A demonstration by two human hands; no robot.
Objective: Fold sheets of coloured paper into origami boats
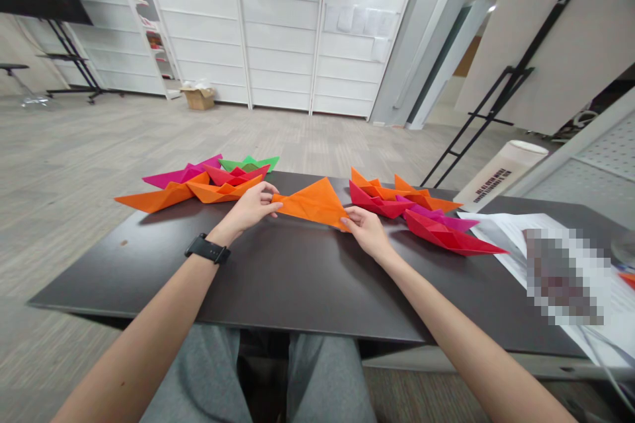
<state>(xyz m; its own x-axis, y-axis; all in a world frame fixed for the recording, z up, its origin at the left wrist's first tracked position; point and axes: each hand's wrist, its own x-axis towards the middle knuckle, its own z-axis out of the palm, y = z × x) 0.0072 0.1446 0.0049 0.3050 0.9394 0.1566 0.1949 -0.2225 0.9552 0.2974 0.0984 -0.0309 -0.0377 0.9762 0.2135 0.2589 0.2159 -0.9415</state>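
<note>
Grey trousers below dark tabletop edge, open stretch nearside; left hand and right hand fingers pinching orange folded paper corners.

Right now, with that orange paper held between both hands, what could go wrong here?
The orange paper is held only near its corners by the left hand and right hand, so a hard pull might crease or tear it. The right hand is close to the red boats, so a careless move could crush them. The orange boat seems to overhang the table edge and might get knocked off.
</note>
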